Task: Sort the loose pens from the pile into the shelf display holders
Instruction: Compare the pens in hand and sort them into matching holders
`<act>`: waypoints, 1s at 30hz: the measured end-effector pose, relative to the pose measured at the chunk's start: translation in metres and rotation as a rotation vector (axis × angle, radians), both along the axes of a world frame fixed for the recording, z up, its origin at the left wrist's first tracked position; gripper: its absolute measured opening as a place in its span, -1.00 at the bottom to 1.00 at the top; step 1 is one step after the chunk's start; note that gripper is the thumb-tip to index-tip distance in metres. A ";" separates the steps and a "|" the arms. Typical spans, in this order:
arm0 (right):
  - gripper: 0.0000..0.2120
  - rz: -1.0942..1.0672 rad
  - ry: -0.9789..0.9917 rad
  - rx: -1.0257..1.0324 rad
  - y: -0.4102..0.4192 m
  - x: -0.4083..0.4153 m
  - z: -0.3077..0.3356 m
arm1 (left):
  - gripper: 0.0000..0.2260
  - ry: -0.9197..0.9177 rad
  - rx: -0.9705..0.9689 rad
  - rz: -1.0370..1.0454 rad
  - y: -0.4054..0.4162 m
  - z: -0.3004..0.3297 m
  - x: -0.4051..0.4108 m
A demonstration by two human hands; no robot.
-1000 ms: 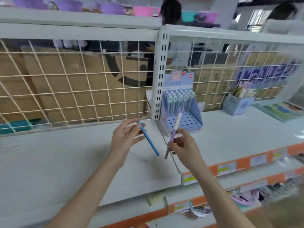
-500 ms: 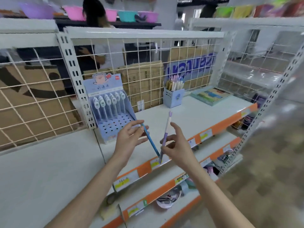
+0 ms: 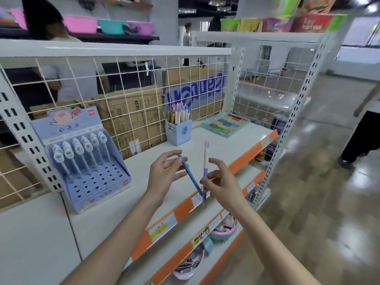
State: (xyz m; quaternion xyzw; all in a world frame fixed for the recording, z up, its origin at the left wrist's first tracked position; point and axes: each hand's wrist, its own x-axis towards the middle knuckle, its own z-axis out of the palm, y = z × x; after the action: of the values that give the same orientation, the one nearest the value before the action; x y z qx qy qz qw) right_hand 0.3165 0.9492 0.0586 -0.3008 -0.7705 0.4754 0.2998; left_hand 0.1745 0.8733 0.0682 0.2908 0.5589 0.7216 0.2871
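Pens (image 3: 190,174) pinched between both hands' fingers (image 3: 174,161)

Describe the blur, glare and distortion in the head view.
Head view: wide-angle bending curves the shelf uprights and top rail; the right edge and upper packages smear with motion blur; overhead lights glare off the glossy floor; the hands, left and right, and display holder stay fairly sharp.

Slanted blue pen (image 3: 190,175), upright purple pen (image 3: 205,169), blue holders (image 3: 86,161) (image 3: 178,131) behind
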 end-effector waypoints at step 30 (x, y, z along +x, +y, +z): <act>-0.85 0.077 0.096 0.075 0.248 -0.227 0.047 | -0.87 -0.089 -0.010 0.427 0.172 0.006 -0.139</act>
State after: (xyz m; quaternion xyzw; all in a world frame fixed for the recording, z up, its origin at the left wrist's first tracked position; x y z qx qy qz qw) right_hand 0.0898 1.1976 0.1056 -0.2366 -0.7834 0.4713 0.3289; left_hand 0.0360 1.0454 0.0743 0.1322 0.5983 0.7752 0.1537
